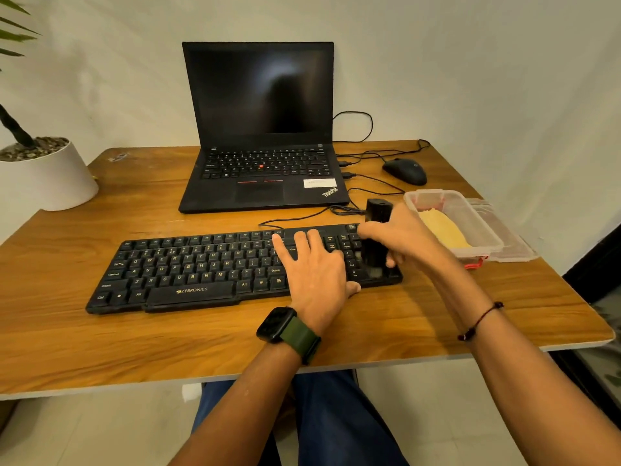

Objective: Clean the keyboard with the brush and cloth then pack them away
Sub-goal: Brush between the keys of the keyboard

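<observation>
Keyboard (208, 264) on wooden desk (420, 317), wall (470, 62) behind.

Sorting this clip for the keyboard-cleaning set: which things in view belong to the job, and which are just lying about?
Job:
- black Zebronics keyboard, left hand resting flat on it
- black cylindrical brush, gripped by right hand, over the number pad
- yellow cloth in clear plastic box

Lying about:
- black ThinkPad laptop
- black mouse
- white plant pot
</observation>
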